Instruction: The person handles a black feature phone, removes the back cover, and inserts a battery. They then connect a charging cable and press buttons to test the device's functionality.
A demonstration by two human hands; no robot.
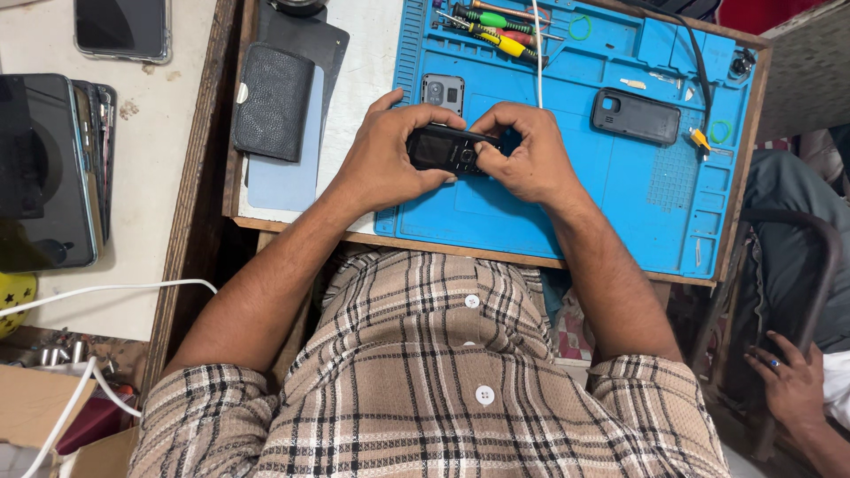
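Note:
Both my hands hold a small black keypad phone [443, 148] above a blue repair mat [567, 212]. My left hand [390, 155] wraps its left end, thumb along the lower edge. My right hand [527, 155] grips the right end with fingertips pressed on the keypad side. A grey phone part with a camera cutout [443, 92] lies on the mat just beyond my hands. A black phone back cover [636, 116] rests on the mat to the right.
Several screwdrivers [496, 28] lie at the mat's top edge. A black wallet [274, 102] sits left of the mat. Stacked smartphones [49, 173] and another phone [122, 28] lie on the white counter at left. Another person's hand [788, 381] is at lower right.

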